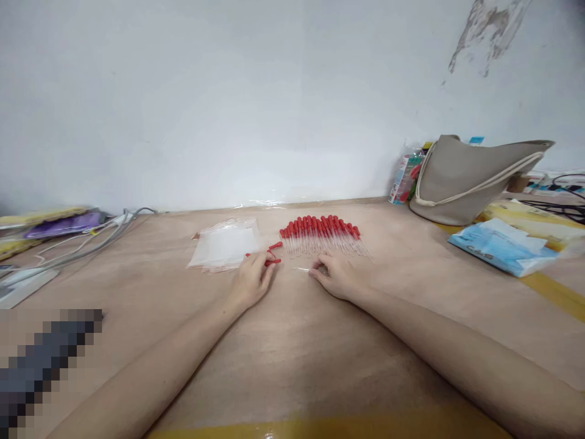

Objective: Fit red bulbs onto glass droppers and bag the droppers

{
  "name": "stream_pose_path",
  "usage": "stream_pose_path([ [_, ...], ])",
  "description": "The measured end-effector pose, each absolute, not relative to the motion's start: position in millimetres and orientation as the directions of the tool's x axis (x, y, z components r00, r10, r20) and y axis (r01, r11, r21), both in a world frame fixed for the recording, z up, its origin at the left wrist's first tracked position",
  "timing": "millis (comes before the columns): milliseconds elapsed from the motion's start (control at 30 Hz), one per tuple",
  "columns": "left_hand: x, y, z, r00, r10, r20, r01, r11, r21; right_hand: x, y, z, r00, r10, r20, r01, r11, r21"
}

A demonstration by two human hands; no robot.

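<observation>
A row of clear glass droppers with red rubber bulbs (322, 235) lies on the wooden table (292, 353) near the wall. My left hand (252, 281) rests to the left of the row, fingers closed on a few red-bulbed droppers (273, 254). My right hand (333, 275) lies just in front of the row, its fingers curled and pinching a clear dropper tube (304, 269) against the table. A stack of small clear plastic bags (225, 245) sits beside my left hand.
A beige tote bag (461, 180) stands at the back right, with a colourful packet (404, 177) behind it. A blue tissue pack (500, 247) lies to the right. Grey cables (91, 244) and purple and yellow items (55, 224) are at the left.
</observation>
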State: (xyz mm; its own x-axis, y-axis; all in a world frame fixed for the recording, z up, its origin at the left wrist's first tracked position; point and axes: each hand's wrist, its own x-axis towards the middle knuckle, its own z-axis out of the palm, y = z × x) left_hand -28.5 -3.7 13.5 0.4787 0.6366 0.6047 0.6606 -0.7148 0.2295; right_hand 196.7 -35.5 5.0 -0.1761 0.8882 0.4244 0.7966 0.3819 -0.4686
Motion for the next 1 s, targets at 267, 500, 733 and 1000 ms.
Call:
stream_pose_path([
  [267, -16.4, -9.0, 8.7, 0.525, 0.654, 0.545, 0.597, -0.739, 0.312, 197.1, -36.7, 3.7, -0.15, 0.854, 0.498, 0.782, 0.411, -0.469],
  [500, -11.2, -11.8, 13.4, 0.523, 0.685, 0.507, 0.589, -0.721, 0.365, 194.4, -40.2, 7.0, -0.206, 0.829, 0.519, 0.743, 0.478, -0.468],
  [733, -10.8, -11.4, 13.0, 0.51, 0.701, 0.497, 0.589, -0.707, 0.392, 193.9, -43.0, 8.7, -0.24, 0.82, 0.52, 0.744, 0.499, -0.445],
  [1000, -12.4, -11.8, 14.6, 0.539, 0.638, 0.551, 0.533, -0.764, 0.363, 194.9, -42.5, 6.4, -0.36, 0.733, 0.578, 0.703, 0.62, -0.349],
])
